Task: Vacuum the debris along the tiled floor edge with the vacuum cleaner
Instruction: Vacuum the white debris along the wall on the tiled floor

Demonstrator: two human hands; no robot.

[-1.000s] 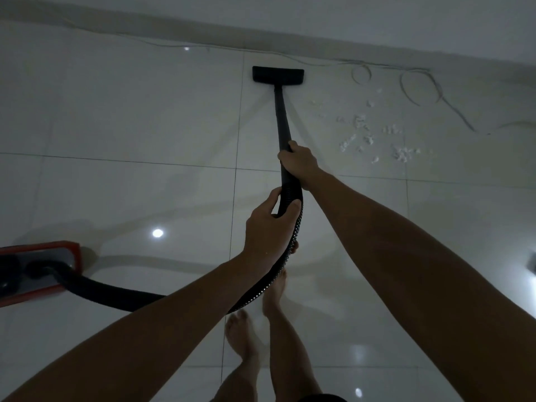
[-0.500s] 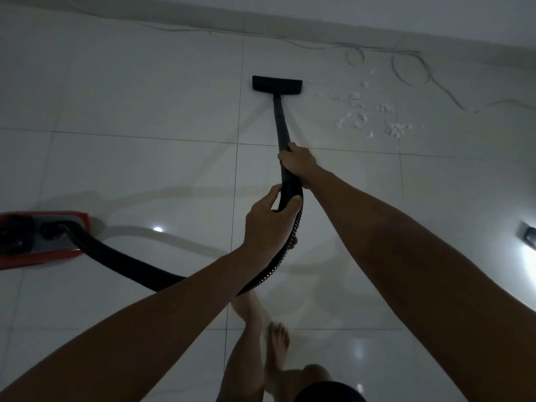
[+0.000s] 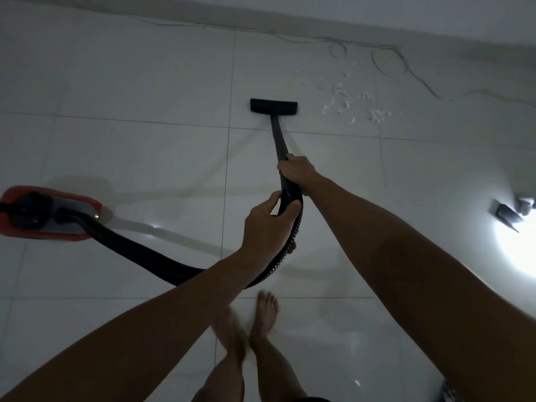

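Note:
A black vacuum wand (image 3: 278, 137) runs from my hands to a flat black floor nozzle (image 3: 273, 106) resting on the white tiles. My right hand (image 3: 298, 169) grips the wand's lower end. My left hand (image 3: 268, 224) holds the ribbed black hose (image 3: 150, 256) just behind it. The hose loops left to the red vacuum body (image 3: 46, 213). White debris bits (image 3: 348, 103) lie scattered right of the nozzle, short of the wall edge.
A thin cable (image 3: 388, 58) loops along the wall base (image 3: 319, 18) behind the debris. A bright lamp and a dark object (image 3: 506, 214) sit on the floor at the right. My bare feet (image 3: 261, 320) stand below the hands.
The nozzle has come back from the wall edge toward me, and I have stepped back. The red vacuum body shows more fully at the left. The lamp has come into view.

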